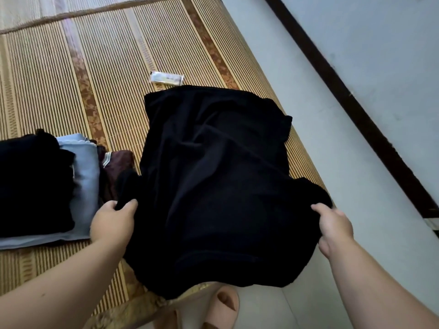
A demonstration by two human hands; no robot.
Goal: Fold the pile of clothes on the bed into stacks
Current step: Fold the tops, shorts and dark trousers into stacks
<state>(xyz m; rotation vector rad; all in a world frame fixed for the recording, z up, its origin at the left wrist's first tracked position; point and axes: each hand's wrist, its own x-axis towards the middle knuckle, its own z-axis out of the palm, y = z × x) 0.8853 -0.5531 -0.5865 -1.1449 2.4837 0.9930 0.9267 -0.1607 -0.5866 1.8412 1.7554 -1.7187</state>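
Observation:
A large black garment (213,176) lies spread across the corner of the bed's bamboo mat (107,74), its near end hanging over the bed's edge. My left hand (114,219) grips the garment's left edge, fingers curled into the cloth. At the right edge my right hand (332,226) holds a bunched fold of the same garment. To the left sits a stack of folded clothes: a black piece (33,184) on top of a light blue one (85,176), with a dark maroon piece (116,165) beside them.
A small white packet (167,78) lies on the mat just beyond the garment. The bed's right edge runs diagonally along a pale wall (356,67) with a dark strip. Beige slippers (223,307) stand on the floor below the bed corner.

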